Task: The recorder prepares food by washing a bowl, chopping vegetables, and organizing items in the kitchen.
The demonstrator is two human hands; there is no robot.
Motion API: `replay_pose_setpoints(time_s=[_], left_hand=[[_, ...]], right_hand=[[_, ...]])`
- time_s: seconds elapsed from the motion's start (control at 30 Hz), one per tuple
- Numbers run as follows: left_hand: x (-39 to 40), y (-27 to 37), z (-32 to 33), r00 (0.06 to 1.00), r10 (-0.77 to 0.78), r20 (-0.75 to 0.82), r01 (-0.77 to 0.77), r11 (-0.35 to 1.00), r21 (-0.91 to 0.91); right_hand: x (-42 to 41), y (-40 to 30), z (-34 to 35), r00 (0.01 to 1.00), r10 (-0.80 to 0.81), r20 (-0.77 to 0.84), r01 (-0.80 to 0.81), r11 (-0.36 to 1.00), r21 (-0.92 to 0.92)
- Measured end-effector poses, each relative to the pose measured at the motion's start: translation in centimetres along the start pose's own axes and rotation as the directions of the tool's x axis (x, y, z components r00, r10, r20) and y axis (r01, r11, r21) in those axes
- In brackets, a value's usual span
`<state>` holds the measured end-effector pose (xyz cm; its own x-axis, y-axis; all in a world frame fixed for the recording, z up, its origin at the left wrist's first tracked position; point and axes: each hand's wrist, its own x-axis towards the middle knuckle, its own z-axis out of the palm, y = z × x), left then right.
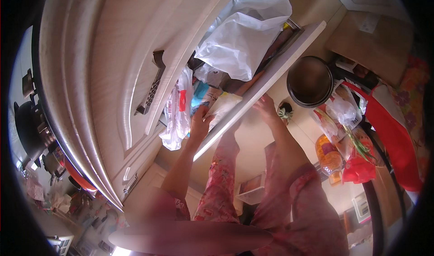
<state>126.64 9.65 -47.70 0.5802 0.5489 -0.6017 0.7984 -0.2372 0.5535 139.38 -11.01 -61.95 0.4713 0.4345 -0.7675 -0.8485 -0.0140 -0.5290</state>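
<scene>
In the head view, a pulled-out drawer point(271, 75) lies diagonally before me, filled with bags and packets. My left hand point(200, 123) reaches inside, thumb and fingers closed at the edge of a pale packet point(225, 105); its fingertips are partly hidden. Beside that hand is a blue packet point(200, 94), and a white plastic bag with red print point(177, 115) hangs at the drawer's near end. Just outside the drawer front is my right hand point(266, 107), fingers apart and holding nothing; contact with the panel is unclear. A large white plastic bag point(245, 32) bulges from the far end.
A cabinet door with an ornate metal handle point(152, 86) rises at left, below a counter with a dark pot point(28, 130). On the right stand a round dark container point(310, 81), a bottle of orange-yellow liquid point(329, 156), a red bag point(359, 169) and a cardboard box point(373, 46).
</scene>
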Motion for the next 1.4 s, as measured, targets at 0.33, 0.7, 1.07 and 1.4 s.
replay_pose_setpoints(time_s=[0.33,0.7,1.07,1.4], left_hand=[[-4.7,4.2,-4.6,0.973,-0.121,-0.197,0.069,0.965,-0.254],[-9.4,8.9,-8.6,0.901,-0.221,-0.373,0.068,0.922,-0.381],[-12.2,11.9,-8.8,0.855,-0.251,-0.453,0.052,0.912,-0.406],[-15.0,12.2,-10.6,0.867,-0.249,-0.431,0.022,0.885,-0.465]], right_hand=[[-0.3,-0.1,0.1,0.999,0.001,0.047,-0.005,0.997,0.072],[-3.0,-0.5,1.5,0.877,-0.208,-0.433,-0.005,0.897,-0.441],[-8.9,-7.7,17.6,0.696,-0.652,0.301,0.22,-0.206,-0.954],[-9.0,0.8,27.7,0.876,-0.363,0.319,0.268,-0.185,-0.946]])
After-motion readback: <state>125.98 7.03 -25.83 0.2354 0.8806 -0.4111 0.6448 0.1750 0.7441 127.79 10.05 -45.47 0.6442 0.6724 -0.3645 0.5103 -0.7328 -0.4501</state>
